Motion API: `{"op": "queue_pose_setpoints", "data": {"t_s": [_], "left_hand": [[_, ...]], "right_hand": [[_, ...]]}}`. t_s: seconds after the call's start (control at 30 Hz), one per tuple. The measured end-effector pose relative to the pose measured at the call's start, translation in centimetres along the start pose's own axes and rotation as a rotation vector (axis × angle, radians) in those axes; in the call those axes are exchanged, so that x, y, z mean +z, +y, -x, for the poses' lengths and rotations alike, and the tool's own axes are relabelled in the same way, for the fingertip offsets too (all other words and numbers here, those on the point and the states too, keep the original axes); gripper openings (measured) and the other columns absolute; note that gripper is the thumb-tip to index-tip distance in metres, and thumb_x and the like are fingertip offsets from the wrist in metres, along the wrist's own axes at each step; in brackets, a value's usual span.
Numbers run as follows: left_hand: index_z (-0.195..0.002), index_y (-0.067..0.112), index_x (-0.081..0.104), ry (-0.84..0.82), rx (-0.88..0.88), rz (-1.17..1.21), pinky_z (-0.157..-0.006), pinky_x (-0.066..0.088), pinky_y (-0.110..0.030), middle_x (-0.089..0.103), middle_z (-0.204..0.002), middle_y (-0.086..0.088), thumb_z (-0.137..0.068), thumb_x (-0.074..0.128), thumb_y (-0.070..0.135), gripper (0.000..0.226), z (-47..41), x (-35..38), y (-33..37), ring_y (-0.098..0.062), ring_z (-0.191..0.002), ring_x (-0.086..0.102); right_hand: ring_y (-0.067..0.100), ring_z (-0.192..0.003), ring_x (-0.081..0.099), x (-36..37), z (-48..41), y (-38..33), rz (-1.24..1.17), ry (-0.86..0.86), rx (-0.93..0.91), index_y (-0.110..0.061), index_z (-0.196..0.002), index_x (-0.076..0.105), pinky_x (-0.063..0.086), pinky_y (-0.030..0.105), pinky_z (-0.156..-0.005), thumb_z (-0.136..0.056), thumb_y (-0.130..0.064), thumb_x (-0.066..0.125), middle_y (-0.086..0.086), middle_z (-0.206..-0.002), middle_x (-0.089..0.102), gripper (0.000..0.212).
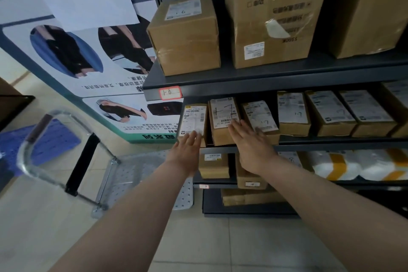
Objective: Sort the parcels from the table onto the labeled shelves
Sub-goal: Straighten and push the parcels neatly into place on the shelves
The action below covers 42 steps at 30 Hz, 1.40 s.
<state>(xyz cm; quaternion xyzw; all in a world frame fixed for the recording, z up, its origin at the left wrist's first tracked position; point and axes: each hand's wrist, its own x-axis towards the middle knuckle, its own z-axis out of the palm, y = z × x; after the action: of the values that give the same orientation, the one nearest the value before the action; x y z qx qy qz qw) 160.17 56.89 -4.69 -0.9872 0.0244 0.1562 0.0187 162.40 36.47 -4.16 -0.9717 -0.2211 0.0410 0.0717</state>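
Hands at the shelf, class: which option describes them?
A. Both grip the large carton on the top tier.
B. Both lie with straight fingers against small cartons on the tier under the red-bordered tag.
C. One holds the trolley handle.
B: the left hand and right hand rest with straight fingers on the small labelled cartons, gripping nothing.

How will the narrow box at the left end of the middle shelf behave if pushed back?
The narrow cardboard box looks rigid, so it probably slides back without buckling. Being narrow with a gap beside it, an off-centre push from the left hand might twist it.
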Motion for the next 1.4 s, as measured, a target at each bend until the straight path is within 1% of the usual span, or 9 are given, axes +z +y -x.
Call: {"op": "queue_pose_setpoints", "data": {"t_s": [0.23, 0.33, 0.43, 0.6, 0.67, 0.77, 0.9, 1.07, 1.4], "left_hand": [[-0.154, 0.018, -0.012, 0.044, -0.031, 0.129, -0.118, 0.003, -0.040, -0.012, -0.162, -0.003, -0.083, 0.049, -0.004, 0.096, -2.8, -0.4, 0.3, -0.022, -0.148, -0.009], [-0.153, 0.016, -0.012, 0.101, -0.064, 0.175, -0.116, 0.000, -0.036, -0.012, -0.162, -0.004, -0.083, 0.052, -0.002, 0.096, -2.7, 0.0, 0.6, -0.021, -0.148, -0.009], [-0.153, 0.014, -0.009, 0.290, -0.054, 0.227, -0.113, -0.004, -0.032, -0.011, -0.162, -0.006, -0.082, 0.051, -0.002, 0.095, -1.9, 0.1, 1.9, -0.020, -0.148, -0.009], [-0.153, 0.014, 0.017, 0.493, 0.182, 0.211, -0.116, 0.022, -0.037, 0.015, -0.160, -0.008, -0.078, 0.059, -0.003, 0.088, -1.2, -1.1, 7.2, -0.025, -0.146, 0.016], [-0.152, 0.016, 0.023, 0.448, 0.348, 0.164, -0.113, 0.027, -0.035, 0.024, -0.157, -0.008, -0.076, 0.066, -0.001, 0.088, -1.2, -1.4, 9.9, -0.026, -0.143, 0.026], [-0.154, 0.019, 0.014, 0.338, 0.485, 0.050, -0.115, 0.022, -0.036, 0.019, -0.159, -0.008, -0.078, 0.064, -0.003, 0.093, -1.5, -1.4, 14.1, -0.026, -0.144, 0.021], [-0.155, 0.017, -0.005, 0.196, 0.358, -0.057, -0.118, 0.014, -0.035, 0.010, -0.161, -0.010, -0.087, 0.059, 0.006, 0.093, -2.8, -1.5, 17.2, -0.026, -0.147, 0.012], [-0.155, 0.015, -0.005, 0.085, 0.258, -0.062, -0.118, 0.014, -0.034, 0.003, -0.162, -0.009, -0.088, 0.060, 0.006, 0.094, -4.6, -3.0, 18.0, -0.025, -0.148, 0.008], [-0.155, 0.015, 0.003, 0.206, 0.195, 0.136, -0.117, 0.020, -0.032, 0.001, -0.162, -0.006, -0.085, 0.055, -0.006, 0.089, -4.6, -3.8, 19.5, -0.023, -0.148, 0.013]], "right_hand": [[0.019, -0.147, -0.010, -1.1, -4.0, -0.7, -0.011, -0.060, 0.045, -0.019, -0.152, -0.007, 0.001, 0.041, -0.118, -0.089, -0.009, 0.052, -0.001, -0.160, -0.015, 0.087], [0.018, -0.147, -0.008, -0.7, -2.9, 0.0, -0.085, 0.059, 0.012, -0.019, -0.153, -0.003, -0.001, 0.039, -0.117, -0.089, -0.008, 0.055, -0.001, -0.161, -0.010, 0.087], [0.018, -0.148, 0.000, -0.4, -0.8, 2.1, -0.125, 0.243, 0.003, -0.017, -0.153, 0.007, 0.003, 0.040, -0.119, -0.089, -0.007, 0.054, 0.003, -0.161, 0.004, 0.081], [0.021, -0.147, 0.004, -1.0, 2.2, 8.5, -0.148, 0.307, 0.160, -0.012, -0.152, 0.013, 0.009, 0.043, -0.119, -0.087, 0.002, 0.050, 0.008, -0.160, 0.010, 0.077], [0.021, -0.148, 0.001, -1.2, 2.9, 11.0, -0.128, 0.217, 0.214, -0.011, -0.153, 0.011, 0.009, 0.042, -0.119, -0.088, 0.000, 0.049, 0.009, -0.161, 0.004, 0.076], [0.018, -0.147, -0.004, -1.3, 3.6, 13.7, -0.105, 0.079, 0.239, -0.014, -0.153, 0.001, 0.006, 0.038, -0.119, -0.090, -0.005, 0.051, 0.005, -0.161, -0.006, 0.082], [0.017, -0.147, -0.008, -1.2, 3.3, 15.0, -0.111, -0.033, 0.212, -0.017, -0.153, -0.008, 0.007, 0.040, -0.119, -0.090, -0.003, 0.046, 0.001, -0.160, -0.013, 0.084], [0.020, -0.148, 0.000, -1.3, 3.1, 16.0, -0.164, -0.011, 0.175, -0.016, -0.153, 0.010, 0.011, 0.037, -0.119, -0.085, 0.009, 0.047, 0.004, -0.161, -0.001, 0.082], [0.021, -0.147, 0.000, -2.2, 4.1, 17.2, -0.231, 0.021, 0.084, -0.014, -0.152, 0.013, 0.005, 0.039, -0.120, -0.080, 0.012, 0.051, 0.005, -0.161, 0.003, 0.085]]}}
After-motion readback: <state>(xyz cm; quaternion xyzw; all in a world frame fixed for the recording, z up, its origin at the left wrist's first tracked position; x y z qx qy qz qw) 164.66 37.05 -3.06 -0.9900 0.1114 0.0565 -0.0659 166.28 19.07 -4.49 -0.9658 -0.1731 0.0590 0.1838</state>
